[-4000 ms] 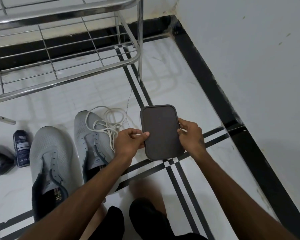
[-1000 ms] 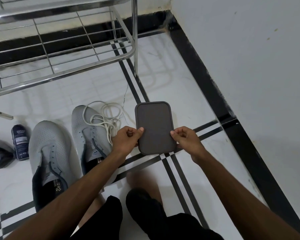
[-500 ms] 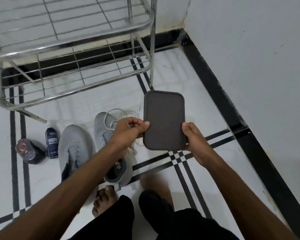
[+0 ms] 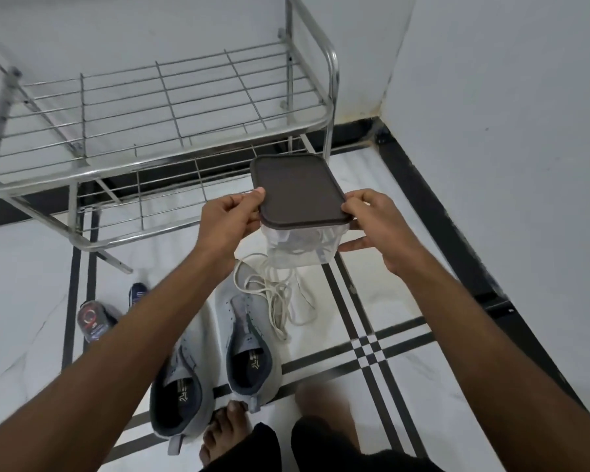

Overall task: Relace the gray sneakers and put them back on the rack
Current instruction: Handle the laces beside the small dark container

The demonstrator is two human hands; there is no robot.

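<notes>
Seen from the head camera, the left hand and right hand clamp their fingers on a clear, brown-lidded container, contents blurred, in front of the steel rack, above two unlaced gray sneakers and white laces on the floor.

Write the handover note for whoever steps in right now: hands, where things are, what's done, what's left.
Left hand and right hand grip a clear container by its dark lid, held above the floor in front of the steel rack.
Both gray sneakers stand side by side on the floor, eyelets bare.
The white laces lie loose by the right sneaker's toe.
Done: nothing laced, nothing on the rack.
Left: put the container down, lace both sneakers, set them on the rack.
</notes>
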